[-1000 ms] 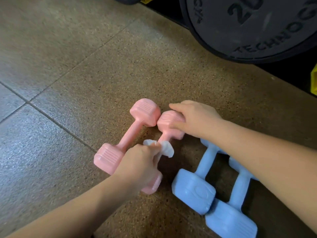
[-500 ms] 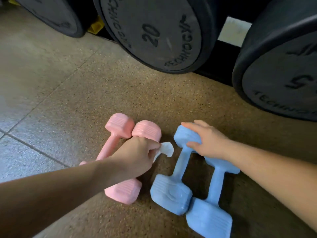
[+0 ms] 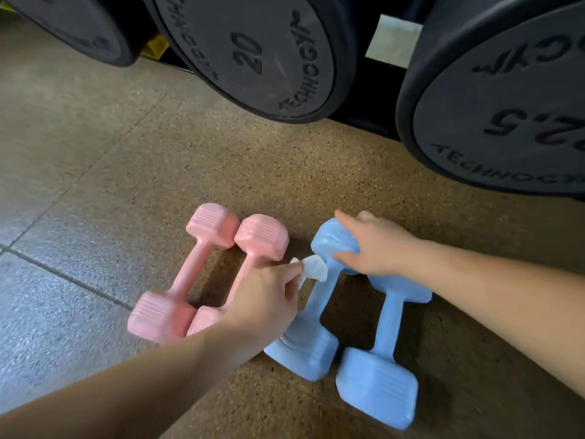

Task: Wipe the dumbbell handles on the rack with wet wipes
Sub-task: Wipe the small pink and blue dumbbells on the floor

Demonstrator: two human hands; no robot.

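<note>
mid-frame, the left hand (image 3: pixel 266 299) pinches a white wipe (image 3: pixel 313 269) against the blue dumbbell (image 3: pixel 316 310) handle; the right hand (image 3: pixel 376 248) grips its far head. wiping this handle is just starting, i judge; next, a firm rub downward. the left hand hides a pink dumbbell (image 3: pixel 261 237) handle; weight plates (image 3: pixel 269 58) are cut off at the top.

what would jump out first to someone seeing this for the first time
Two pairs of small dumbbells lie on the speckled floor: the pink dumbbells at centre-left, the blue dumbbells just to their right. The left hand pinches a white wet wipe at the handle of one blue dumbbell, while the right hand holds its far head. Big black weight plates, one marked 20, loom along the top.
</note>
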